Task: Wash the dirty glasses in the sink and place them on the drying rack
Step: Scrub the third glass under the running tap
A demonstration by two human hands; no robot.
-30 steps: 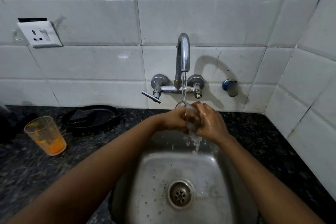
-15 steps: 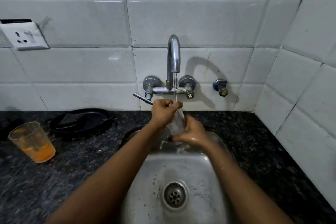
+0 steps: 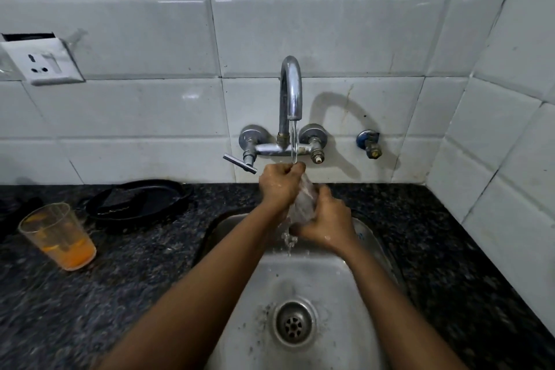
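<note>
Gripping the clear glass (image 3: 304,203) over the sink (image 3: 318,279), the right hand (image 3: 326,224) curls its fingers round the base while the left hand (image 3: 280,183) curls over the rim, under the tap (image 3: 290,90). Water runs past both. Far left of the fingers, an orange-stained glass (image 3: 58,236) stands on the counter (image 3: 126,273).

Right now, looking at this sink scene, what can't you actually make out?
- Clear drinking glass, head view: mostly hidden by the left hand and right hand; how clean it is can't be judged.
- Drying rack: not in view.
- Black object on the dark countertop: too dim to identify.
- Steel sink: its near part is cut off by the bottom edge.
</note>
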